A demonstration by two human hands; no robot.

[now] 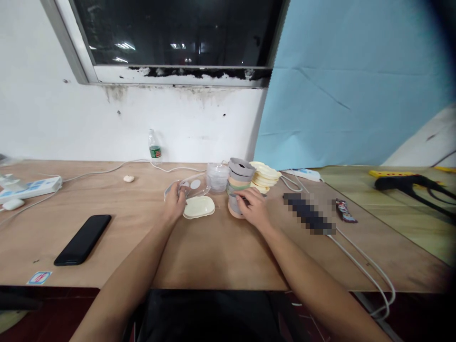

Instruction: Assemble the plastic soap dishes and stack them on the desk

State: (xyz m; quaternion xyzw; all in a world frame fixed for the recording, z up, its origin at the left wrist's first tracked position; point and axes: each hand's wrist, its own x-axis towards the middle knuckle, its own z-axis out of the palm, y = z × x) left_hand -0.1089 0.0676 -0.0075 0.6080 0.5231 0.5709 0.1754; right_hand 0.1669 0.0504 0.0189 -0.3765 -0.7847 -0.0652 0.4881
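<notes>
My left hand (174, 203) is closed on the edge of a clear plastic lid (200, 184), which lies tilted behind it. Just right of that hand, a cream scalloped lid (199, 207) rests flat on the table. With bent fingers, my right hand (253, 208) grips the rim of a grey cup (233, 205) at the front of the cups; its fingertips are partly hidden. Right behind it rises a stack of grey, peach and green cups (239, 171). Nested clear plastic cups (217, 177) stand left of this stack, and piled cream lids (265, 173) lie to its right.
On the wooden table (213, 256) lie a black phone (83, 240) at left and a pixelated dark object (309, 214) at right, near a snack wrapper (345, 211). A plastic bottle (154, 148) stands by the wall. Power strips (32, 188) and white cables occupy both sides.
</notes>
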